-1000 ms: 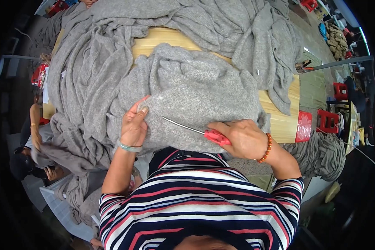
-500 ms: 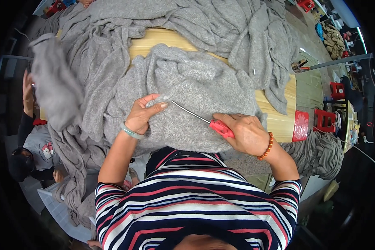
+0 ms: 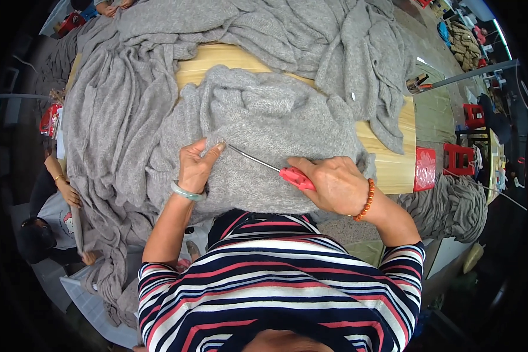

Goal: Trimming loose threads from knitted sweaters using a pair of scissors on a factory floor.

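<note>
A grey knitted garment [image 3: 258, 129] lies bunched in front of me, its near edge against my body. My left hand [image 3: 195, 167], a pale bangle at the wrist, pinches a bit of the knit between thumb and forefinger. My right hand [image 3: 339, 185], with a beaded bracelet, is closed round the red handle of a thin metal-shafted tool [image 3: 254, 159]. The shaft slants up to the left across the garment, its tip close beside my left thumb. Whether the tip goes into the stitches is too small to tell.
More grey knits [image 3: 114, 111] cover the wooden table [image 3: 214, 61] on the left and far sides. A co-worker's hand [image 3: 68, 192] touches hanging cloth at the left; another person's hands [image 3: 108, 8] show at the far edge. Red stools [image 3: 459, 158] and a cloth heap [image 3: 449, 205] stand right.
Both my hands and the tool have shifted slightly left. The grey piece the left co-worker was swinging has come down, and that person's raised arm is lowered.
</note>
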### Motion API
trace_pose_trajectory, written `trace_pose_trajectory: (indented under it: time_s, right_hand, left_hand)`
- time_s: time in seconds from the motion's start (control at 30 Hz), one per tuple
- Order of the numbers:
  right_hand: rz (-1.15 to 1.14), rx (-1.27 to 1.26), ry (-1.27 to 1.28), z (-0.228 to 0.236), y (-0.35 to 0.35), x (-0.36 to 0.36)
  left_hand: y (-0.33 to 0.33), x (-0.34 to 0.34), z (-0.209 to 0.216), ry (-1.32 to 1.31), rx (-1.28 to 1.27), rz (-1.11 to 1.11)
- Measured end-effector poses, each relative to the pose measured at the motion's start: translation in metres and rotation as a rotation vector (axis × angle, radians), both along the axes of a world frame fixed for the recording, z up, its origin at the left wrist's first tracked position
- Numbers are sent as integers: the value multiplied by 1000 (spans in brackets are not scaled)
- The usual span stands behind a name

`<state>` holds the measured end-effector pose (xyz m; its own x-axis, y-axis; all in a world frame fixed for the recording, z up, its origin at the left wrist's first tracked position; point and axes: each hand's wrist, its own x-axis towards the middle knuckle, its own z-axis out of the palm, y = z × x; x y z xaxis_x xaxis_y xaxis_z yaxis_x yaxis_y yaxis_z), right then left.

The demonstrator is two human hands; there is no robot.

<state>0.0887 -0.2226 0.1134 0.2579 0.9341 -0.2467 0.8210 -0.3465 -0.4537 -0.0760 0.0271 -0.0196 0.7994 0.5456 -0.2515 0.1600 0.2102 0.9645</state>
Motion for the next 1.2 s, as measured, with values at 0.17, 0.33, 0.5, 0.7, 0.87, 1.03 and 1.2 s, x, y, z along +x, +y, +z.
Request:
trace_pose_trajectory:
  time_s: [0.17,0.33,0.5,0.7,0.87,1.03,1.2]
  right_hand:
    - [22,-27,10,0,4,-1]
    - [54,-26,20,-3,7,-3]
    - [34,17,19,-3,3,-4]
    - [41,-48,74,3,1,-4]
    - [43,-16,121,-7,-10,-3]
    - [-3,43,107,-8,-16,-1]
    - [94,-75,129,9,-4,-8]
  left_hand:
    - [3,-1,0,22,24,-30]
    - [6,-2,-5,19,40,-53]
    - [5,-1,0,16,-34,-63]
    - [10,-3,4,8,-269,-50]
    - [11,-13,23,-75,-447,-112]
    - [14,-33,18,-154,-544,-112]
    - [11,-37,16,-42,-489,-32]
